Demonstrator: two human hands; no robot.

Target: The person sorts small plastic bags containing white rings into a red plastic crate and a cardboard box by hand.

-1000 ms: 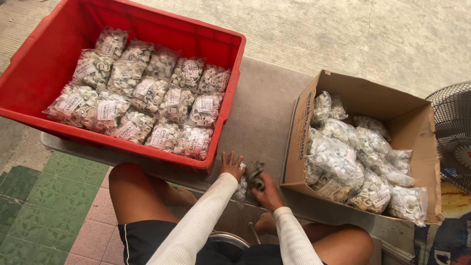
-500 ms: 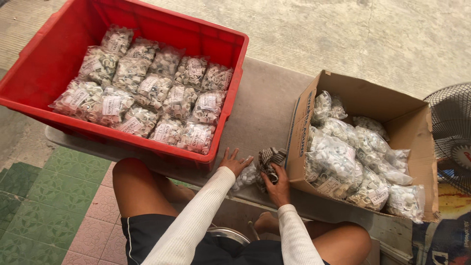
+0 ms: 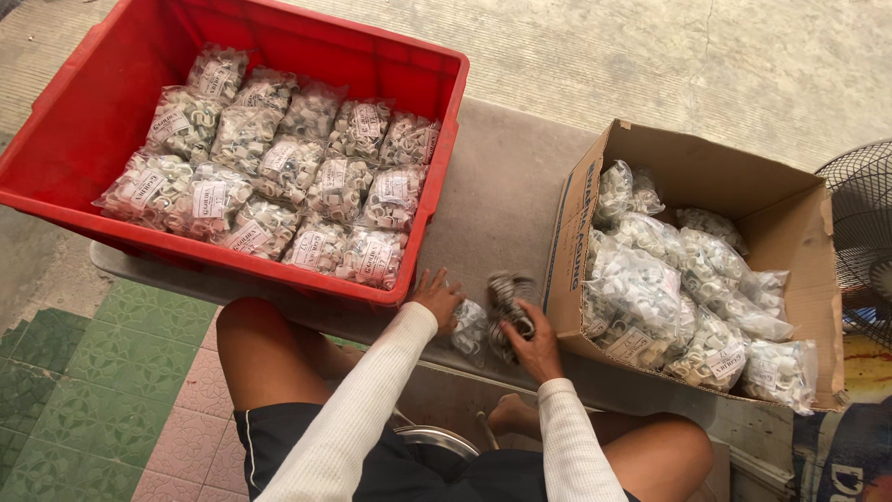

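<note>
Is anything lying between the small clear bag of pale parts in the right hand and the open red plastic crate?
Only the left hand lies between the small clear bag in the right hand and the red plastic crate.

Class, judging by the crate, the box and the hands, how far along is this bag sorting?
Done: rows of clear bags lie flat in the red crate. In hand: the right hand holds a blurred bag; the left hand rests beside another bag. Left: a heap of bags fills the cardboard box.
</note>
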